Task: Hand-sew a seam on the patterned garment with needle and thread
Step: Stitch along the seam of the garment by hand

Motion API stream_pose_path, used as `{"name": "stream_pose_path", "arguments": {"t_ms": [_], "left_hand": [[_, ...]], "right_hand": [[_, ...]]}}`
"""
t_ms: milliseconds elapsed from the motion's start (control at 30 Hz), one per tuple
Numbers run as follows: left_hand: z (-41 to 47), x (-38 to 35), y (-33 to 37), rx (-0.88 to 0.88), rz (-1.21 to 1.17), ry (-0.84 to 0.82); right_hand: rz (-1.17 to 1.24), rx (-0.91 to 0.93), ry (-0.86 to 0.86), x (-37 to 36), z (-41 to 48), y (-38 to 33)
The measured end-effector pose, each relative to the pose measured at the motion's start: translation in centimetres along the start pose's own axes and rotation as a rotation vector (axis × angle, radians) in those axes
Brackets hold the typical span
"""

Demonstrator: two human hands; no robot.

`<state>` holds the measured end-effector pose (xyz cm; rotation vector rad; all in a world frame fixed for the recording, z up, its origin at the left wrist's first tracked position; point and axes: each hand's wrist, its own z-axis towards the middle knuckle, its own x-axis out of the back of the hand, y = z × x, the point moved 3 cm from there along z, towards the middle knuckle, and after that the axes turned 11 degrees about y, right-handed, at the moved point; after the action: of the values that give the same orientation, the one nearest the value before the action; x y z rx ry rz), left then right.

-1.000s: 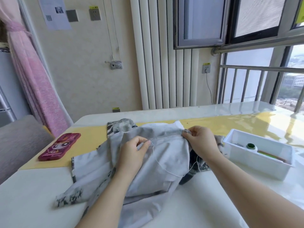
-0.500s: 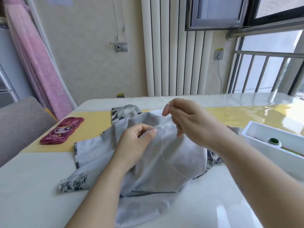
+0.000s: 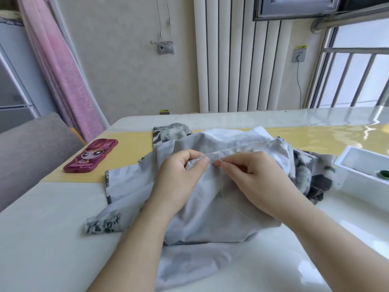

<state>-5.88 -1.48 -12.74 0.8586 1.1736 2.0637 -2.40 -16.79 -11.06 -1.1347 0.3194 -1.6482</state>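
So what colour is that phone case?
The phone case is dark pink with a cartoon face; head view.

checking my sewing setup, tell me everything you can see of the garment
The garment is thin pale grey cloth, seemingly inside out, with a dark grey-and-white print showing at its edges. It lies crumpled in loose folds on the white table, partly over the yellow runner. The left hand pinches a folded seam near its middle; the right hand pinches a needle at that seam, and pale thread trails down over the cloth.
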Motion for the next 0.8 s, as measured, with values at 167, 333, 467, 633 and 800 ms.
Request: {"name": "stream_pose_path", "arguments": {"t_ms": [167, 333, 467, 633, 800], "left_hand": [[-0.17, -0.11, -0.11, 0.008, 0.016, 0.013], [-0.28, -0.14, -0.23, 0.01, 0.03, 0.02], [-0.38, -0.19, -0.06, 0.005, 0.032, 0.02], [-0.44, -0.14, 0.0, -0.002, 0.042, 0.022], [-0.45, -0.16, 0.06, -0.01, 0.046, 0.019]], "right_hand": [[0.009, 0.004, -0.04, 0.01, -0.55, 0.03], [-0.048, -0.003, -0.064, -0.22, -0.74, 0.15], [-0.074, 0.0, -0.057, -0.21, -0.8, 0.2], [-0.125, 0.033, -0.033, -0.21, -0.64, 0.31], [-0.134, 0.041, -0.038, -0.18, -0.64, 0.22]]}}
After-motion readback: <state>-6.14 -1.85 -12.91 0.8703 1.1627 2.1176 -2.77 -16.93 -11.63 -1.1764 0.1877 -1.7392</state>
